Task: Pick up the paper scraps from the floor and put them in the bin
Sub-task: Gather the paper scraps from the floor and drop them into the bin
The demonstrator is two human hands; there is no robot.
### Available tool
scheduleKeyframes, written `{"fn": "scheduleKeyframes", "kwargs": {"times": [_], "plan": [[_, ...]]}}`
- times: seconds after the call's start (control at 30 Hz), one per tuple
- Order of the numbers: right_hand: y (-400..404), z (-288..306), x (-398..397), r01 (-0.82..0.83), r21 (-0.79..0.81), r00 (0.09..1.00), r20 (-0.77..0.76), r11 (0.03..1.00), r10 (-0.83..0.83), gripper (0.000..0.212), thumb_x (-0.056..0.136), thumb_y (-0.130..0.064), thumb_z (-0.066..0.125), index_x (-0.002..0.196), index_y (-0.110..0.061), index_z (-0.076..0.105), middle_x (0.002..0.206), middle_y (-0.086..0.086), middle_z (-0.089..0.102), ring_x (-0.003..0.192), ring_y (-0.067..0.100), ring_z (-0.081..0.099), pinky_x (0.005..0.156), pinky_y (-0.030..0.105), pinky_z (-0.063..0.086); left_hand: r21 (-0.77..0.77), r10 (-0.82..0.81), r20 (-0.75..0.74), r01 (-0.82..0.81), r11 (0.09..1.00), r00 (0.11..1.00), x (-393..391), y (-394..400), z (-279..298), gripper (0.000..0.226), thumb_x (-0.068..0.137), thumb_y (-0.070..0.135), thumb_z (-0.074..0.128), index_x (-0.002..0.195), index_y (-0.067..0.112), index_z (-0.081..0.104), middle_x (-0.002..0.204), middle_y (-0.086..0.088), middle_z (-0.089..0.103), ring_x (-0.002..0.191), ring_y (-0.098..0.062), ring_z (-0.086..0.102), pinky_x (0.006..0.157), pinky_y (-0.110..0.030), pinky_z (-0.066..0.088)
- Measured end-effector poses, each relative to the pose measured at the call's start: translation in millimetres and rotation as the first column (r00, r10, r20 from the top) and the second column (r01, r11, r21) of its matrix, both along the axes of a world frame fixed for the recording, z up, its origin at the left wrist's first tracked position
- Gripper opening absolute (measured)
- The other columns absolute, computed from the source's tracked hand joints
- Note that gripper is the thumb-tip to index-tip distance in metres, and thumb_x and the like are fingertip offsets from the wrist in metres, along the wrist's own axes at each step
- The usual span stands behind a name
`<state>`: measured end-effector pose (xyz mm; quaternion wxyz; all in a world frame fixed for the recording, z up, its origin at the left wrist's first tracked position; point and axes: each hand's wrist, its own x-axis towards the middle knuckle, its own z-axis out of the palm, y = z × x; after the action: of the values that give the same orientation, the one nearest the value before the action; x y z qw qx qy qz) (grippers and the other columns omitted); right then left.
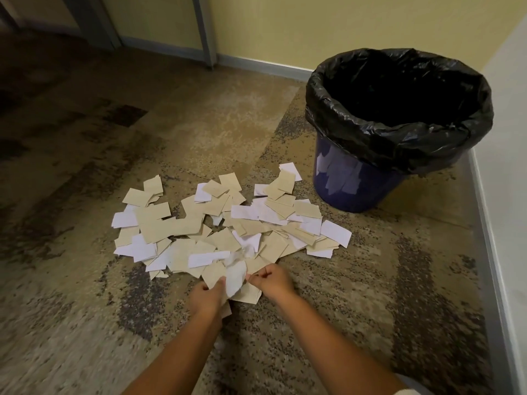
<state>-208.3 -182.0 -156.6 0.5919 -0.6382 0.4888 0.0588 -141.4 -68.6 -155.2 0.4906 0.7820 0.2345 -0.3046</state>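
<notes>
Scraps [228, 226] spread on floor [85, 280], near edge by both hands. Left hand [206, 295] fingers curl round small stack, saving trips. Right hand [272, 280] pinches next scrap. Bin [356, 189] at 2 o'clock, open, close for dropping.

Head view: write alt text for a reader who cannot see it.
Two bare hands reach down to the near edge of a pile of tan and white paper scraps on patterned carpet; the left hand grips several scraps, the right hand pinches one. A blue bin with a black liner stands beyond the pile, to the right.
</notes>
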Motion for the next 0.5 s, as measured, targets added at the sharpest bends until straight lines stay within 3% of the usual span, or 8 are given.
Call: {"fn": "scheduleKeyframes", "kwargs": {"times": [0.1, 0.2, 0.3, 0.4, 0.5], "plan": [[7.2, 4.4, -7.4, 0.019, 0.110, 1.000, 0.007, 0.994, -0.019, 0.021, 0.083, -0.011, 0.067, 0.076, -0.018, 0.049, 0.079, -0.002, 0.054, 0.076, 0.014, 0.051, 0.067, 0.025, 0.043, -0.162, 0.065, -0.088, -0.079, 0.984, 0.994, -5.3, 3.1, 12.6, 0.036, 0.093, 0.013, 0.057, 0.126, 0.002, 0.052, 0.127, -0.021, 0.055, 0.115, -0.041, 0.053, 0.084, -0.055, 0.051], [16.2, 12.2, -16.9, 0.058, 0.189, 0.998, 0.025, 0.980, -0.064, 0.019, 0.086, -0.001, 0.060, 0.082, -0.016, 0.049, 0.096, 0.006, 0.059, 0.087, 0.020, 0.055, 0.064, 0.025, 0.045, -0.196, 0.072, -0.095, -0.090, 0.976, 0.993, -13.2, 6.0, 27.4, 0.033, 0.093, 0.008, 0.055, 0.124, -0.001, 0.051, 0.125, -0.024, 0.055, 0.102, -0.037, 0.055, 0.076, -0.049, 0.050], [20.4, 24.0, -25.0, 0.157, 0.295, 0.983, 0.044, 0.942, -0.178, 0.022, 0.085, 0.001, 0.062, 0.097, -0.015, 0.052, 0.112, 0.012, 0.061, 0.098, 0.026, 0.060, 0.077, 0.035, 0.052, -0.209, 0.085, -0.083, -0.101, 0.973, 0.993, -21.3, 8.6, 38.2, 0.032, 0.091, 0.004, 0.057, 0.122, -0.004, 0.053, 0.125, -0.026, 0.056, 0.104, -0.038, 0.056, 0.084, -0.047, 0.048], [20.3, 36.9, -29.1, 0.151, 0.380, 0.984, 0.035, 0.913, -0.177, 0.049, 0.085, -0.001, 0.064, 0.130, -0.013, 0.046, 0.124, 0.015, 0.059, 0.101, 0.030, 0.063, 0.073, 0.036, 0.054, -0.252, 0.079, -0.099, -0.101, 0.963, 0.992, -25.7, 10.3, 50.0, 0.031, 0.090, 0.003, 0.058, 0.120, -0.004, 0.054, 0.124, -0.026, 0.057, 0.100, -0.036, 0.056, 0.085, -0.045, 0.048], [20.0, 51.9, -30.6, 0.109, 0.408, 0.986, 0.069, 0.907, -0.149, 0.063, 0.086, 0.001, 0.061, 0.140, -0.020, 0.036, 0.129, 0.013, 0.056, 0.096, 0.029, 0.064, 0.069, 0.035, 0.055, -0.255, 0.042, -0.114, -0.070, 0.964, 0.993, -25.3, 11.8, 63.6, 0.031, 0.091, 0.005, 0.058, 0.120, -0.002, 0.053, 0.125, -0.024, 0.057, 0.106, -0.039, 0.056, 0.082, -0.045, 0.049]]}}
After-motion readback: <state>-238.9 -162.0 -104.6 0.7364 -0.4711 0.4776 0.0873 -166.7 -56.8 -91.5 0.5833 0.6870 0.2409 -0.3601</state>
